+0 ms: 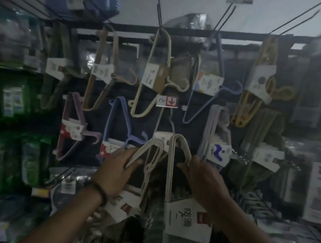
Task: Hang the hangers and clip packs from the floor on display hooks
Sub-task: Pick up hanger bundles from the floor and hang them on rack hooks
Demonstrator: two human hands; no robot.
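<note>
1. Two bundles of cream hangers sit low in the middle of the frame as we work at a dim shop display: our left hand [118, 165] is closed around the bent top of the left bundle [147, 156], our right hand [203, 179] is clasped on the upper curve of the right bundle [172, 163].
2. Each bundle is bound by a white card sleeve [188, 219] lower down, so we judge it will move as one stiff, light unit, though the smooth plastic may slip and the loose lower ends may swing.
3. Best hold, in our view, is near the top loop, where both hands already are, leaving the hook opening free to slide onto a wire peg.
4. Hanger packs already hung fill the centre and upper frame, among them a cream pack [153, 74] and a yellow pack [257, 82]; bare display hooks [157, 6] jut out at upper centre and upper right.
5. Hard to read: motion blur and poor light smear the green packets [6, 102] at left. The floor is out of view, and we cannot tell which peg is meant for either bundle, or whether clip packs remain.
</note>
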